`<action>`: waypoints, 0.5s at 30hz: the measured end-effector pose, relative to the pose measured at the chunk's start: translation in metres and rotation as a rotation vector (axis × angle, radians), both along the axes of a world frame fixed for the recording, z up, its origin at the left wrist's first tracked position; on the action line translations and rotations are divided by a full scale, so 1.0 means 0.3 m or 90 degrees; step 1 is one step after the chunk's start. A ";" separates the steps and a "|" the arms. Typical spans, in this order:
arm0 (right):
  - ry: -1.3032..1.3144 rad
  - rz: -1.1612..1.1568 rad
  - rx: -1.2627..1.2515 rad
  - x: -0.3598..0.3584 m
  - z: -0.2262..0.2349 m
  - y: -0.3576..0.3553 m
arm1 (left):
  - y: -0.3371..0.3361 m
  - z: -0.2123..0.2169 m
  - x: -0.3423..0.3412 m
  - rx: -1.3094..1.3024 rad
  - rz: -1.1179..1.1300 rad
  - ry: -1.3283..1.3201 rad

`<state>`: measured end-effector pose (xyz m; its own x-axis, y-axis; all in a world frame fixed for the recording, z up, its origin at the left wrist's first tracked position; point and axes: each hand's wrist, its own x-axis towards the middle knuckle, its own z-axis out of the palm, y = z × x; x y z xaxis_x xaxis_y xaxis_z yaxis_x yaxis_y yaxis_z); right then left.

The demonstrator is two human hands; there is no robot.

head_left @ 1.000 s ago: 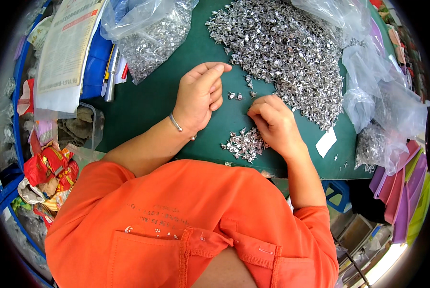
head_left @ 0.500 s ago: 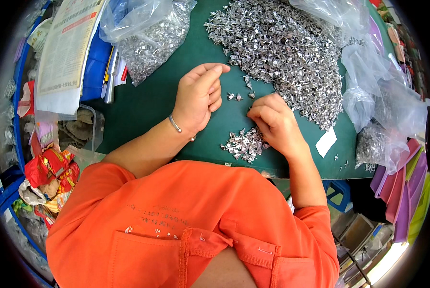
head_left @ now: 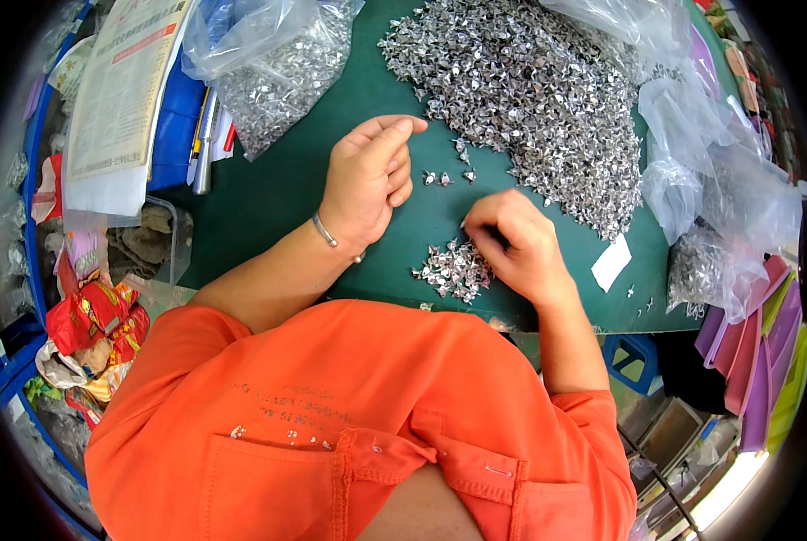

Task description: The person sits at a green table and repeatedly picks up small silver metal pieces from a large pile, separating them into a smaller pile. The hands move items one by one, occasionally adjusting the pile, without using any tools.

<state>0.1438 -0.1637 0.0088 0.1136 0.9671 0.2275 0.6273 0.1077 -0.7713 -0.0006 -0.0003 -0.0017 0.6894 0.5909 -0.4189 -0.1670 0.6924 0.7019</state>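
My left hand hovers over the green tabletop, its fingers curled and the thumb pressed along the forefinger. Whatever may be in that pinch is hidden or too small to make out. My right hand is bent down with thumb and fingertips together, right beside a small pile of shiny pronged metal pieces. I cannot make out anything between its fingertips. Between my hands lie a few loose metal pieces. Beyond them spreads a large heap of the same silvery pieces.
A clear bag of metal pieces rests at the far left, near a blue bin with papers and a metal-shafted tool. Crumpled plastic bags cover the right edge. A white paper scrap lies right of my right hand.
My right hand has shifted a little nearer to me, away from the loose pieces and alongside the small pile. The left hand keeps nearly the same pose.
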 end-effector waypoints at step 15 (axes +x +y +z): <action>0.063 -0.162 -0.160 0.000 0.029 0.069 | -0.001 0.008 0.003 0.001 0.003 0.006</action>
<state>0.1439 -0.1429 0.0174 0.3669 0.9295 -0.0373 0.5311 -0.2422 -0.8120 0.0002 -0.0007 0.0007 0.6828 0.5944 -0.4247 -0.1632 0.6908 0.7044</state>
